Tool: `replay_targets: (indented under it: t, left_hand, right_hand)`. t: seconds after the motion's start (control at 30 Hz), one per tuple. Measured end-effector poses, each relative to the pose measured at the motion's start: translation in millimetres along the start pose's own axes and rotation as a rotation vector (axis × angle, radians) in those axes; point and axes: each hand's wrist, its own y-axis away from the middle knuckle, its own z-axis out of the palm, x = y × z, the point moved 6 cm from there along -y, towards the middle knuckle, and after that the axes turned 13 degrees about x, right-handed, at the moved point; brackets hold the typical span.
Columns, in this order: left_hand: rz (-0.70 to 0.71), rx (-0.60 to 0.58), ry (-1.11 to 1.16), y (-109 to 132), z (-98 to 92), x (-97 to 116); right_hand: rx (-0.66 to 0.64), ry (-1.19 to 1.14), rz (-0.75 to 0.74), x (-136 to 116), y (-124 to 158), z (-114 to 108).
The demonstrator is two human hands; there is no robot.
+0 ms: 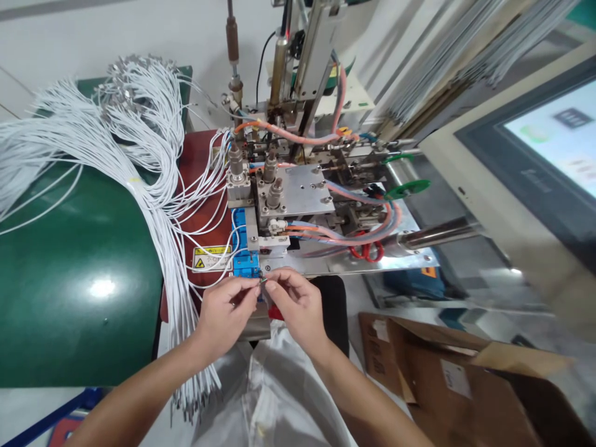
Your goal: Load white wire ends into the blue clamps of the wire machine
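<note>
My left hand (231, 313) and my right hand (298, 305) meet at the front edge of a machine. Thumb and forefinger of each are pinched together at a tiny dark and green piece (263, 280). It is too small to name, and fingertips hide most of it. Just beyond it lies a blue fixture (244, 261) in a row of blocks, with several white wires (218, 211) running into it from the left. Those wires come from a large bundle of white cables (153, 211) beside my left hand. The bundle's lower ends hang near my left forearm.
A green tabletop (79, 279) stands at left, a red-brown plate (195, 155) beside it. The machine's metal block (298, 189), with orange and clear hoses (321, 233), rises ahead. A screen (549, 130) juts in at right above open cardboard boxes (447, 366).
</note>
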Motion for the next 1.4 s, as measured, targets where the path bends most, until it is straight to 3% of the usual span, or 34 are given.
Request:
replay_targets:
  t: [0.13, 0.33, 0.6, 0.67, 0.8, 0.87, 0.97, 1.1, 1.27, 1.4]
  left_hand:
    - [0.006, 0.016, -0.003, 0.4, 0.4, -0.7]
    - [0.046, 0.002, -0.037, 1.7, -0.2, 0.1]
    - [0.066, 0.017, -0.048, 2.5, 1.8, 3.3]
    - [0.05, 0.012, -0.039, 2.1, 2.3, 2.1]
    - [0.03, -0.092, -0.112, -2.8, -2.4, -0.9]
    - [0.091, -0.166, -0.224, -6.9, -7.6, -0.1]
    - [0.256, -0.226, -0.363, -11.5, -14.0, 2.2]
    - [0.391, -0.186, -0.444, -13.8, -14.7, -3.1]
    - [0.424, -0.141, -0.542, -16.8, -9.6, -5.2]
    - [0.369, -0.168, -0.665, -21.7, -6.4, -1.7]
  right_hand:
    - [-0.029, 0.004, -0.006, -2.0, 0.2, 4.8]
    - [0.046, 0.138, -0.228, -11.9, 0.8, -0.4]
    - [0.01, 0.008, 0.007, -1.1, 1.6, 4.0]
    - [0.036, 0.076, -0.073, -4.5, 2.6, 2.2]
    - [0.041, 0.337, -0.437, -18.2, 2.8, -0.5]
    - [0.001, 0.423, -0.485, -14.9, -0.1, -0.3]
    - [-0.054, 0.496, -0.409, -0.4, -6.1, 0.0]
    - [-0.103, 0.582, -0.34, 14.2, -9.2, 2.5]
    - [-0.131, 0.664, -0.281, 17.3, -14.0, 5.6]
    - [-0.167, 0.665, -0.194, 20.4, -19.4, 6.8]
